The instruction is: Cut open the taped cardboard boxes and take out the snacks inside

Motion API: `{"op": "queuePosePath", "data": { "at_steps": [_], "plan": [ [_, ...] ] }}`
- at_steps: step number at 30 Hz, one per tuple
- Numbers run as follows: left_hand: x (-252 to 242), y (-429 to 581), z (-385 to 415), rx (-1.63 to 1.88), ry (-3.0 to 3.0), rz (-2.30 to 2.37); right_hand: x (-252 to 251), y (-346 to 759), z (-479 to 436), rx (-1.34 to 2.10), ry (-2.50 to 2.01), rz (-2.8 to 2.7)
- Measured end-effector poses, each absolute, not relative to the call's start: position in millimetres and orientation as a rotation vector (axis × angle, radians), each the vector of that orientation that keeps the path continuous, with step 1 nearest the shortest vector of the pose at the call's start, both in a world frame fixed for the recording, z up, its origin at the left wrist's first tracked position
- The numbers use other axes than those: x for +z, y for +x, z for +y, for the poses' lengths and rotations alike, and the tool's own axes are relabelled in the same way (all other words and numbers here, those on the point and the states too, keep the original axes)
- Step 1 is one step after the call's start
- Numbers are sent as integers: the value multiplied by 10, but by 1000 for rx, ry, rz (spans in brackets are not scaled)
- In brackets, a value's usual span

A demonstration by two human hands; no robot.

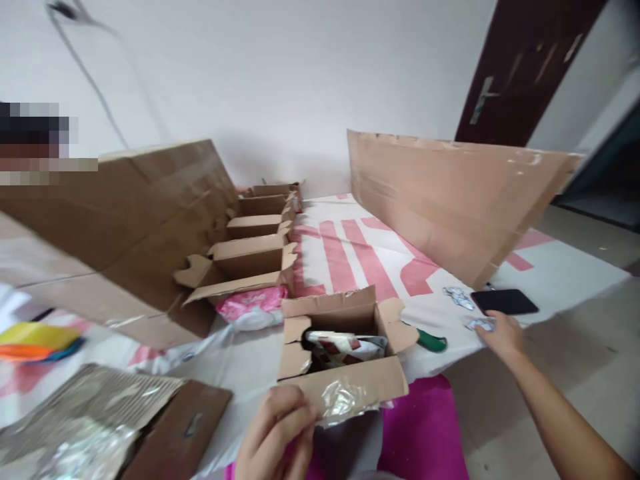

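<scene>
An open cardboard box [345,383] sits in front of me with a patterned packet [345,347] inside it. My left hand [277,433] is at the box's near left corner, fingers curled against its front wall and the clear tape there. My right hand [503,333] reaches out to the right and its fingers rest on a small silvery blister pack [480,324] on the white and pink sheet [350,253]. A black phone [504,301] lies just beyond that hand, and another silvery pack [458,297] lies to its left. A green-handled tool [431,341] lies beside the box.
A row of open small cartons [250,257] runs back along the left, with a pink packet [253,303] in front. Large cardboard sheets stand at left [150,220] and right [450,193]. Corrugated board with foil [90,420] lies near left. A dark door [520,67] is behind.
</scene>
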State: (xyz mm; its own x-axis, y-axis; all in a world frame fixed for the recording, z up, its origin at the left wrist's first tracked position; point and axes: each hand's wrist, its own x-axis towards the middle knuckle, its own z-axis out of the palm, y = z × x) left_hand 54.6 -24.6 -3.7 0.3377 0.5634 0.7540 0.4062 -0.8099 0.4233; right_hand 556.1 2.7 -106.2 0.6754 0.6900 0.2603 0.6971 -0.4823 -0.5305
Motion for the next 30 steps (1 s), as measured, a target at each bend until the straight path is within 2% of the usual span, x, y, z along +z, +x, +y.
{"op": "queuePosePath", "data": {
  "at_steps": [4, 10, 13, 19, 24, 26, 30],
  "plan": [
    [311, 392, 14, 1359, 2494, 985, -738, 5178, -16, -146, -2069, -1105],
    [421, 680, 311, 520, 2780, 896, -32, 3888, -138, -74, -1195, -1800],
    [389, 730, 343, 361, 2841, 1105, 22, 3455, -87, 65, -1155, -2062],
    [266, 347, 182, 601, 2803, 1633, -454, 3306, -63, 331, -1368, -2134],
    [-265, 38, 120, 706, 2584, 1901, -748, 3280, -59, 493, -1331, -1892],
    [-536, 55, 147, 755, 2455, 1812, -853, 3232, -17, 508, -1249, -1809],
    [-953, 301, 223, 957, 2108, 1258, -1029, 3110, 61, 504, -1115, -1656]
  ]
}}
